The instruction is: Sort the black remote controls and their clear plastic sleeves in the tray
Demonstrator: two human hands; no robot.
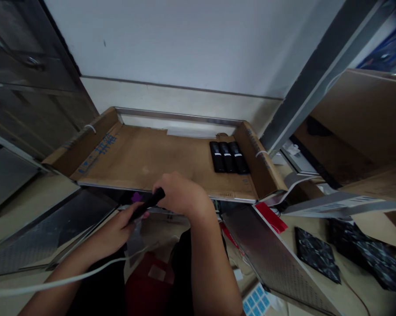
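Both my hands hold one slim black bar-shaped device [147, 204] just below the front edge of a cardboard tray [145, 160]. My right hand [181, 193] is closed over its upper end. My left hand [119, 228] grips its lower end from beneath, next to a small purple piece [137, 197]. Three similar black devices [229, 156] lie side by side, flat in the tray's far right corner.
A white cable [69, 278] runs across my left forearm. A perforated metal panel [273, 259] slopes at the right, with a red piece [272, 217] by it. Dark patterned pads [316, 252] lie on the bench at right. Blue-and-white stickers [255, 300] sit near the bottom. Grey metal cabinet at left.
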